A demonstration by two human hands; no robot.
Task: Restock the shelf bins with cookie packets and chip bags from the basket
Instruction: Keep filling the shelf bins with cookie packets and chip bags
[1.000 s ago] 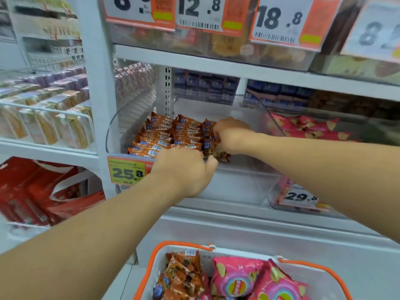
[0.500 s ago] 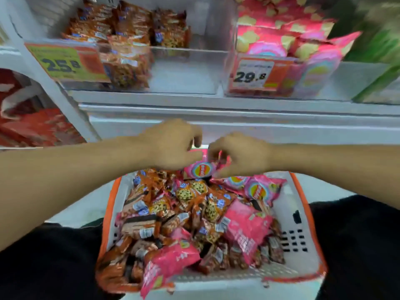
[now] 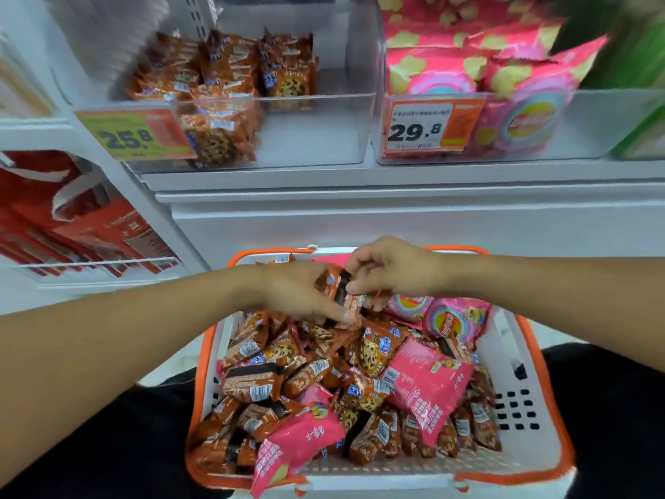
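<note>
Cookie packet (image 3: pixel 342 293), orange-brown w/ black band, pinched by both hands' fingers (image 3: pixel 360 282).

Single head-worn view, forward and down; basket (image 3: pixel 532 358) close below; shelf bins (image 3: pixel 316 102) just beyond, above

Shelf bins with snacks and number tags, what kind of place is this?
Most likely a shop's snack aisle. Price tags hang on clear shelf bins of cookie packets and pink chip bags, and a shopping basket full of both sits below.

Both hands (image 3: pixel 392 271) now hold a cookie packet (image 3: pixel 342 293) (formerly chips).
</note>
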